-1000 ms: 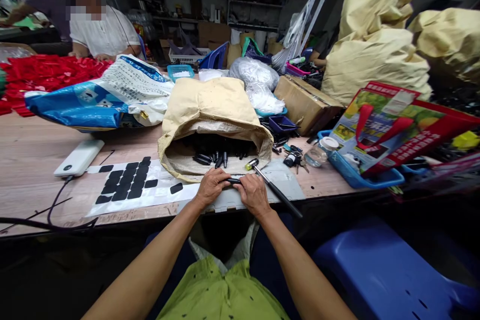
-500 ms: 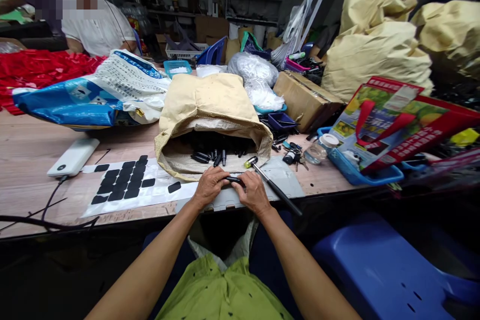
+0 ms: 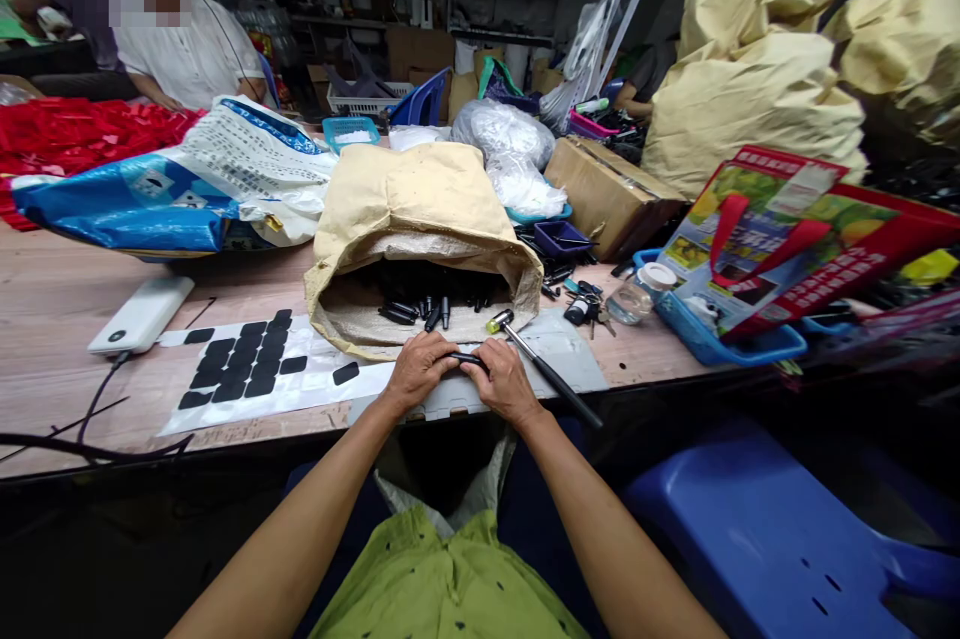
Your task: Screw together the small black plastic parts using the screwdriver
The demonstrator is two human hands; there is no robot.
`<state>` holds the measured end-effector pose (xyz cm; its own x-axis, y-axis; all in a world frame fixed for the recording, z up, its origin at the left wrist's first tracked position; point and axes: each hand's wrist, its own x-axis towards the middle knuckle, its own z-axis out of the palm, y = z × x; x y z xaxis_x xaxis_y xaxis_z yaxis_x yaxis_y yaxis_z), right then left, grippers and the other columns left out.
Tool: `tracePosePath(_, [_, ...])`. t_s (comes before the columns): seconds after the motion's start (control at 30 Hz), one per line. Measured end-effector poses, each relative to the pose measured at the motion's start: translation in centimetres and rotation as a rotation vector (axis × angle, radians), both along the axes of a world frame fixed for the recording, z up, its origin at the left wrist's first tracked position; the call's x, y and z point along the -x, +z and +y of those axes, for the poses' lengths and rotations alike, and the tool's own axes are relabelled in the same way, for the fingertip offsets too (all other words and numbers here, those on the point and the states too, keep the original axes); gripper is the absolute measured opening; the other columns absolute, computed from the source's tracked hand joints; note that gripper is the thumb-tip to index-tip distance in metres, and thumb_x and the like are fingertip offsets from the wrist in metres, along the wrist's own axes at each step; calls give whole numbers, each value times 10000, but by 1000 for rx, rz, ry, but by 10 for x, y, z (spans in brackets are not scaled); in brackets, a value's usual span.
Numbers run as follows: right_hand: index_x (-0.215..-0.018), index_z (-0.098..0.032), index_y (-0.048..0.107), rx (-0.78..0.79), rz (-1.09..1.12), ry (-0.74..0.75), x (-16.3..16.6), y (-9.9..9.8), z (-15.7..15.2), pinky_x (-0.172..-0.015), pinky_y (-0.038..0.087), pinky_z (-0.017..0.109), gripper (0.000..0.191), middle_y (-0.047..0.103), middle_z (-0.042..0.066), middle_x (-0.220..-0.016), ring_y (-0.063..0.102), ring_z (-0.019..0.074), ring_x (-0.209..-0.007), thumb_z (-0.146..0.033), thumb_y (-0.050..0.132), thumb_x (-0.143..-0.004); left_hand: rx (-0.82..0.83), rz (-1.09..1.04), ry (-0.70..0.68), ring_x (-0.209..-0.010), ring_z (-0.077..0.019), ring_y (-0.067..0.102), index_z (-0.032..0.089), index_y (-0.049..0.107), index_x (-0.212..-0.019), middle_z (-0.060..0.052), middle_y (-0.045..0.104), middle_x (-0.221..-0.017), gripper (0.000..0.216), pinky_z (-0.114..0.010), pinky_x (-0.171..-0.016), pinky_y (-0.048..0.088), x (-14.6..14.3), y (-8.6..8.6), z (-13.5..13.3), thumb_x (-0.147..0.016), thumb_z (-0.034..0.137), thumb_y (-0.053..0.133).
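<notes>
Around the middle of the frame, a black tube (image 3: 466,358) lies crosswise, its long axis nearly left-to-right, dipping slightly rightward. The left hand (image 3: 420,367) and right hand (image 3: 502,379) pinch opposite ends, equally near, just below the open sack (image 3: 409,184).

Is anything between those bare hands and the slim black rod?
No, nothing visible: the left hand and right hand both hold the slim black rod. The yellow-tipped, black-handled metal hammer lies beside the right hand.
</notes>
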<state>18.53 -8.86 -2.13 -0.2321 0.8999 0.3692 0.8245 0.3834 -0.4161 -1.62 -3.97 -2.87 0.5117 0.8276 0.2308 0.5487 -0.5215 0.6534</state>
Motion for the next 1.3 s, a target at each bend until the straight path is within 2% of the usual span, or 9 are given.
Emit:
tracePosePath(0.2, [-1134,-187,647,-41,149,25,-5,6,-7,-851,422,343,263,634,70,-993,558,226,-940,-293,551,-912,0,44,6,-859,-202,544,214,684,-804,-29,644,-830,397,-353,-806,375,0,5,0,-1041,375,408])
tracePosePath(0.33, [-1090,-189,682,-159,99,-294,-5,9,-9,-896,385,378,267,643,95,-1028,539,249,-993,-217,470,-930,-2,69,10,-827,-197,535,205,625,-742,-31,637,-809,446,-350,-799,369,0,7,1,-1052,379,354])
tracePosePath(0.43, [-1098,-207,703,-174,-26,-585,-13,13,-3,-895,335,410,248,644,110,-1064,510,285,-1024,-236,555,-900,6,70,-9,-831,-195,537,203,606,-722,-31,637,-809,461,-351,-812,368,0,8,2,-1053,370,333])
tracePosePath(0.5, [-1087,-201,704,-123,-114,-661,-21,15,3,-853,324,403,236,641,118,-1049,506,293,-1005,-274,604,-885,8,65,-4,-829,-196,536,204,602,-713,-31,634,-802,466,-353,-809,367,0,9,1,-1052,371,329])
tracePosePath(0.63, [-985,-181,670,-31,-271,-601,-33,11,11,-757,310,353,182,628,111,-979,519,261,-926,-332,586,-928,1,62,14,-830,-200,538,208,623,-722,-31,639,-799,469,-358,-803,364,0,9,0,-1050,375,333])
tracePosePath(0.87, [-968,-177,617,-98,-356,-572,-29,3,11,-715,300,335,148,619,103,-972,524,235,-883,-305,544,-960,-13,79,26,-828,-203,540,206,618,-717,-37,631,-789,470,-356,-814,383,-3,17,-3,-1048,369,326])
tracePosePath(1.07, [-978,-175,616,-75,-341,-575,-30,4,11,-716,299,333,144,621,102,-978,528,234,-886,-304,555,-958,55,-96,-57,-928,-214,600,225,675,-1010,-53,691,-949,276,-345,-873,432,-8,36,-72,-1010,423,482])
tracePosePath(1.2, [-987,-173,615,-67,-343,-572,-29,4,11,-721,300,337,150,623,106,-985,534,239,-894,-304,543,-966,303,-33,-210,-855,-196,647,273,690,-1079,-27,718,-919,278,-312,-817,456,-8,7,-136,-996,464,505])
tracePosePath(1.3, [-989,-172,615,-63,-343,-573,-29,3,11,-718,300,341,153,623,104,-987,537,242,-895,-306,545,-964,511,82,-8,-829,-208,667,263,702,-1061,-13,724,-861,286,-311,-770,464,-8,-41,-152,-969,465,522])
